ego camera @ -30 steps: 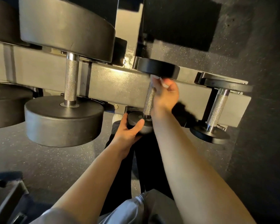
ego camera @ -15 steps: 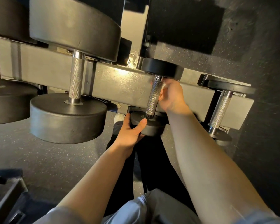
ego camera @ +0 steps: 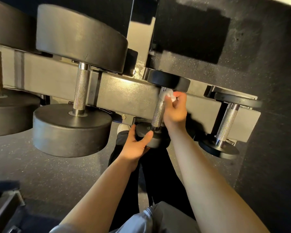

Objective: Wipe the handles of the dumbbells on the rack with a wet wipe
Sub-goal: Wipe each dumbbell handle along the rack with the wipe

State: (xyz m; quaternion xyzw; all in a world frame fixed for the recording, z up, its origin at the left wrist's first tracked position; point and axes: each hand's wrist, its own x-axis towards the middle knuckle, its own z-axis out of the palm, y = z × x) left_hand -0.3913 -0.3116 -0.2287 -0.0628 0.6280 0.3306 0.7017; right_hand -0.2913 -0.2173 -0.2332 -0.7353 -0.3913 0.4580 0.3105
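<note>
While the wet wipe sits bunched at the far end of the small dumbbell's handle, just under the far head, the step in hand looks like wiping that knurled bar. To do it well, probably wrap the wipe round the bar, run it the full length toward the near head, and twist so the back side gets covered too; the knurling likely snags the tissue, so firm steady pressure, not scrubbing.

Grip: right hand has fingers curled, pinching the wipe against the handle's top end. The wipe pokes out above the fingers; most of the bar is bare below it, alongside the palm. Left hand cups the near head, thumb over its face and fingers curled under the rim, steadying the dumbbell so it doesn't roll.

Outward from that handle: rack rail runs behind it. Large dumbbell sits on the rail beside it on the person's left, another small dumbbell on the right, both untouched by either hand. Can't tell if they've been wiped.
</note>
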